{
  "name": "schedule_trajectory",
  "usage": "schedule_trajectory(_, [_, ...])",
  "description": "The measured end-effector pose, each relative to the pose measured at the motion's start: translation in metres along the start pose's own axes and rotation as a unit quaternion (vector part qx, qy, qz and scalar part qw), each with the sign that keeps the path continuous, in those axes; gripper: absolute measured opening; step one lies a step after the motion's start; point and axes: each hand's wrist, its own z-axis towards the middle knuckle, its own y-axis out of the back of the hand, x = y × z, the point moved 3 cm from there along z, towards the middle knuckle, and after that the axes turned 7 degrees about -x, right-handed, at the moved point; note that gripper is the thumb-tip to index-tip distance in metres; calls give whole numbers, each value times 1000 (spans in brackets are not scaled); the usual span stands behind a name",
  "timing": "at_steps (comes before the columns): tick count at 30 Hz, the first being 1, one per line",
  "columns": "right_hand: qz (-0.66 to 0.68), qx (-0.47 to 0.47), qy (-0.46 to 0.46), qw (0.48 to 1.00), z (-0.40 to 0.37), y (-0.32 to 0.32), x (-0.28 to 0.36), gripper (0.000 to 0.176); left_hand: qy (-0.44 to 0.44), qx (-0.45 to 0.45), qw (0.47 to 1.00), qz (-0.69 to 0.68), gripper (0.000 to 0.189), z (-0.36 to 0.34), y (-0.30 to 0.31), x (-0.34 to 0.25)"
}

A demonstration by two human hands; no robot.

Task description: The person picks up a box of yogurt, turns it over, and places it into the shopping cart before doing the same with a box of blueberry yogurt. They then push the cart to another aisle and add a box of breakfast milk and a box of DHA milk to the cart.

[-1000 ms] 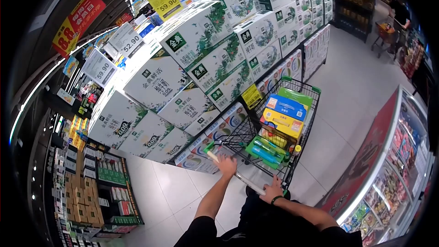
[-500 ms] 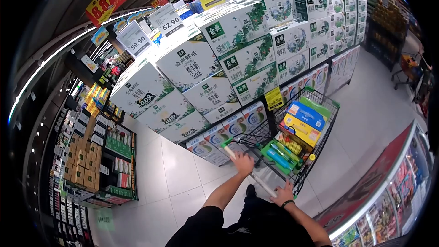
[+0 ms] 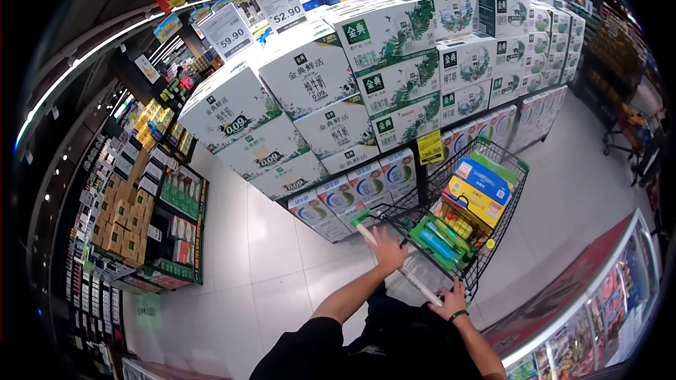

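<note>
A white shopping cart handle [image 3: 415, 283] crosses in front of my body. My left hand [image 3: 389, 248] lies over it near the green end piece, fingers reaching across the bar. Close to the other end, my right hand [image 3: 451, 300] grips it, a dark band on the wrist. The black wire shopping cart [image 3: 519, 181] extends ahead to the upper right. Inside it are a blue box [image 3: 483, 181], a yellow box [image 3: 473, 201] and green-and-blue packages [image 3: 438, 241]. A round yellow cap [image 3: 491, 244] shows by the cart's right side.
Stacked white milk cartons [image 3: 331, 91] with price signs [image 3: 280, 8] stand just left of and beyond the cart. A glass-sided display case [image 3: 598, 302] lines the lower right. Shelves with brown boxes [image 3: 125, 222] are at left; another cart [image 3: 625, 142] stands far right.
The cart, both hands and the carton stack appear slightly further right and lower in view. More of a case edge shows at the bottom left. Both hands remain on the handle.
</note>
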Motion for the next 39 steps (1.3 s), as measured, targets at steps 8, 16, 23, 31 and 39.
schedule_trajectory(8, [-6,12,8,1000,-20,27,-23,61,-4,36,998,-57,52,-30,3,-24])
schedule_trajectory(16, [-23,-3,17,1000,-37,48,-56,59,-32,68,995,-68,57,-70,4,-41])
schedule_trajectory(23, [-32,3,29,999,-57,70,-83,60,-152,-1,984,-97,55,-68,24,-18])
schedule_trajectory(31, [-26,22,34,999,-75,91,-105,58,-252,117,959,-63,60,-58,15,-20])
schedule_trajectory(39, [-28,32,22,999,-87,99,-127,58,-247,170,952,-56,65,-80,9,-34])
